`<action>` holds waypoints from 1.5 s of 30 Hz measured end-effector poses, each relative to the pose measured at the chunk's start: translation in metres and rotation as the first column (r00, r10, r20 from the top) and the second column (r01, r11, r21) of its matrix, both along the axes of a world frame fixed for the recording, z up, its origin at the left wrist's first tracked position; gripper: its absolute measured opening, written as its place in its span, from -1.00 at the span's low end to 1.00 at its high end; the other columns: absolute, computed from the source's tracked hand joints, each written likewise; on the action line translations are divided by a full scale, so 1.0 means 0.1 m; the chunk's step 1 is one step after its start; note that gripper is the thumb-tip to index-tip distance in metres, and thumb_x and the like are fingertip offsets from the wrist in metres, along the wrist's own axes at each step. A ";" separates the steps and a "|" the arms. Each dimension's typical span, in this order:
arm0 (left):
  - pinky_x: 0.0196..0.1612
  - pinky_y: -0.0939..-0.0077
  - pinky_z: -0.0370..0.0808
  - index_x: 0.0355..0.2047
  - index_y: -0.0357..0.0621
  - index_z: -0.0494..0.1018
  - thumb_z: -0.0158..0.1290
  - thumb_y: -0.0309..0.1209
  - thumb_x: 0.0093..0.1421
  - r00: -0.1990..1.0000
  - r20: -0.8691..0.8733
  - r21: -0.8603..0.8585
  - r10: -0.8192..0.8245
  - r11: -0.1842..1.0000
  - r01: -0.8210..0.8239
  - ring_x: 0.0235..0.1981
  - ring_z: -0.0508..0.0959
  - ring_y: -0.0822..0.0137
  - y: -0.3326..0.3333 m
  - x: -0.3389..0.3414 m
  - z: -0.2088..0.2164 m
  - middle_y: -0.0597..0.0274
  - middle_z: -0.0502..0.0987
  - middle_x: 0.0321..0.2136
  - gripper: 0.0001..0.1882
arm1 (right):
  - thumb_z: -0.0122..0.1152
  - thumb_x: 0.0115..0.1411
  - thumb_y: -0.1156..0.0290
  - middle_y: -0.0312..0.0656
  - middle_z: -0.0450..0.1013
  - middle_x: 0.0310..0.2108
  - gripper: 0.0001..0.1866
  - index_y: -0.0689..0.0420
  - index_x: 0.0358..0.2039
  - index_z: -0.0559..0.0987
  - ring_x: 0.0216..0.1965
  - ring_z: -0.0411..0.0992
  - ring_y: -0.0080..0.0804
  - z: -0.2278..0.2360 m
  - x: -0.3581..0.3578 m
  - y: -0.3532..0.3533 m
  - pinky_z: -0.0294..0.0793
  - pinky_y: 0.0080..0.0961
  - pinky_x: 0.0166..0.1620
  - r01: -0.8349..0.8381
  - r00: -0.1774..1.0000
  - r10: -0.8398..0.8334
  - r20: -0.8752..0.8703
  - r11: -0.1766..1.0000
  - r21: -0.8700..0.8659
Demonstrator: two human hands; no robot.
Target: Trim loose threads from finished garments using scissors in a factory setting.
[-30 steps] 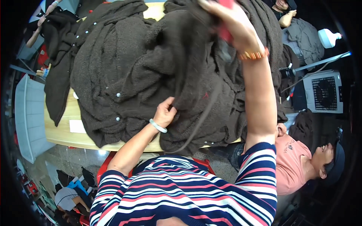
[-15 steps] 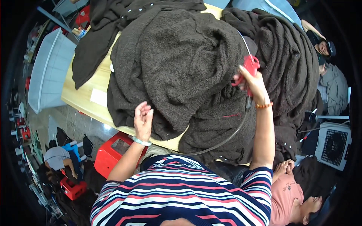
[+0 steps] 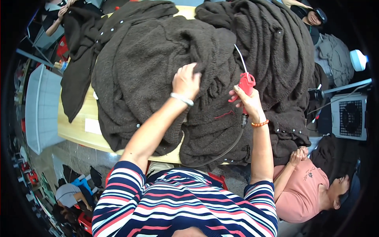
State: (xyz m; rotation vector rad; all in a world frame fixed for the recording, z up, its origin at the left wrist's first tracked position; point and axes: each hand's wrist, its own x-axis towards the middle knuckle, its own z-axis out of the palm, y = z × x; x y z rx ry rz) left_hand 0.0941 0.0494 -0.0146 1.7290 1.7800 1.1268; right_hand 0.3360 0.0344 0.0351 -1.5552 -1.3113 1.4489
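My right hand point(image 3: 251, 103) is wrapped round the grip of a red air blow gun point(image 3: 247, 82). Its thin bent nozzle point(image 3: 241, 57) points away over the cloth, and a grey hose point(image 3: 227, 151) runs from its lower end toward my waist. Over the middle of the pile, my left hand point(image 3: 186, 82) has its fingers curled into a fold of a dark brown fleece garment point(image 3: 144, 59), apparently pinching it; the fingertips are partly hidden. A red thread point(image 3: 224, 114) lies on the cloth between my forearms.
More brown garments point(image 3: 272, 59) are heaped on the right. A pale wooden table point(image 3: 75, 128) shows at the left, with a white paper point(image 3: 92, 126) on it. Beyond stands a grey bin point(image 3: 41, 108). A person in pink point(image 3: 302, 189) sits close at right; others are farther off.
My left hand has moved up and right from the near edge onto the garment, its fingers closing there. The right hand with the blow gun has come slightly nearer and left. The view has shifted.
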 end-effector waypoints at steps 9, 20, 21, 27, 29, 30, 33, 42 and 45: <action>0.03 0.31 0.48 -0.09 -0.29 0.47 0.09 -0.25 0.27 0.164 0.926 -0.332 0.340 0.940 -0.073 -0.13 0.53 0.29 -0.83 -1.98 0.47 0.16 0.56 -0.19 -0.66 | 0.19 0.27 0.20 -0.22 0.59 -0.38 -0.73 0.17 -0.26 0.55 -0.46 0.53 -0.57 -0.09 0.48 -0.26 0.45 -0.67 -0.53 0.047 0.999 -0.047 -0.014 0.999 -0.013; 0.11 0.17 0.33 0.17 -0.21 0.28 0.36 -0.17 -0.05 0.889 -0.327 0.169 0.321 0.945 -0.279 0.05 0.37 -0.05 -0.84 -1.24 0.54 -0.10 0.38 -0.03 -0.18 | 0.18 0.29 0.22 -0.35 0.51 -0.50 -0.76 0.15 -0.23 0.52 -0.49 0.44 -0.66 -0.06 -0.10 -0.32 0.40 -0.66 -0.49 -0.246 0.967 0.247 0.065 0.969 -0.026; 0.09 0.19 0.37 0.14 -0.22 0.29 0.34 -0.24 -0.03 0.896 -0.295 0.130 0.333 0.943 -0.307 0.01 0.41 -0.04 -0.71 -1.22 0.50 -0.12 0.40 -0.04 -0.24 | 0.18 0.28 0.24 -0.35 0.51 -0.49 -0.76 0.16 -0.21 0.51 -0.48 0.43 -0.66 -0.01 -0.18 -0.36 0.39 -0.66 -0.46 -0.273 0.960 0.271 0.064 0.962 0.015; -0.08 0.50 0.49 -0.24 -0.30 0.55 0.22 -0.48 0.10 0.959 0.214 -0.125 0.187 0.979 -0.163 -0.22 0.58 0.38 -0.81 -1.57 0.37 0.17 0.61 -0.27 -0.78 | 0.23 0.21 0.40 -0.13 0.53 -0.50 -0.77 0.24 -0.18 0.52 -0.41 0.54 -0.40 0.21 -0.47 -0.54 0.49 -0.47 -0.24 -0.370 0.918 0.350 0.186 0.925 0.083; -0.08 0.56 0.48 -0.20 -0.30 0.54 0.18 -0.52 0.17 0.774 0.600 -0.192 0.200 0.976 -0.104 -0.22 0.55 0.49 -1.00 -1.68 0.30 0.25 0.60 -0.24 -0.82 | 0.23 0.21 0.36 -0.08 0.53 -0.51 -0.77 0.22 -0.20 0.52 -0.42 0.55 -0.28 0.26 -0.53 -0.56 0.50 -0.41 -0.26 -0.419 0.895 0.382 0.229 0.897 0.140; -0.05 0.56 0.48 -0.15 -0.27 0.52 0.13 -0.54 0.22 0.569 0.804 -0.180 0.174 0.983 -0.047 -0.21 0.55 0.48 -1.05 -1.71 0.30 0.24 0.60 -0.22 -0.82 | 0.23 0.20 0.33 -0.03 0.52 -0.51 -0.77 0.20 -0.23 0.51 -0.44 0.56 -0.16 0.30 -0.57 -0.57 0.51 -0.35 -0.28 -0.466 0.870 0.407 0.276 0.863 0.195; -0.03 0.54 0.48 -0.12 -0.23 0.48 0.09 -0.55 0.25 0.320 0.941 -0.116 0.112 0.993 -0.004 -0.19 0.56 0.44 -1.07 -1.70 0.19 0.23 0.59 -0.20 -0.81 | 0.23 0.18 0.23 0.04 0.51 -0.53 -0.74 0.15 -0.28 0.50 -0.46 0.53 0.05 0.44 -0.76 -0.63 0.51 -0.19 -0.34 -0.644 0.715 0.469 0.519 0.730 0.228; -0.20 0.58 0.55 -0.24 -0.13 0.49 0.17 -0.55 0.20 0.126 0.966 -0.217 0.226 0.973 -0.084 -0.29 0.61 0.42 -1.11 -1.53 0.03 0.25 0.61 -0.29 -0.87 | 0.21 0.16 0.16 0.05 0.48 -0.63 -0.69 0.16 -0.28 0.54 -0.49 0.53 0.03 0.59 -1.09 -0.83 0.51 -0.09 -0.38 -0.796 0.509 0.598 0.619 0.602 0.072; -0.17 0.52 0.57 -0.24 -0.14 0.50 0.16 -0.56 0.19 0.139 0.964 -0.214 0.225 0.973 -0.088 -0.28 0.62 0.38 -1.14 -1.59 -0.04 0.22 0.61 -0.28 -0.87 | 0.23 0.15 0.17 0.07 0.48 -0.61 -0.72 0.14 -0.30 0.53 -0.47 0.51 0.10 0.54 -1.17 -0.92 0.49 -0.07 -0.37 -0.829 0.478 0.626 0.617 0.554 0.080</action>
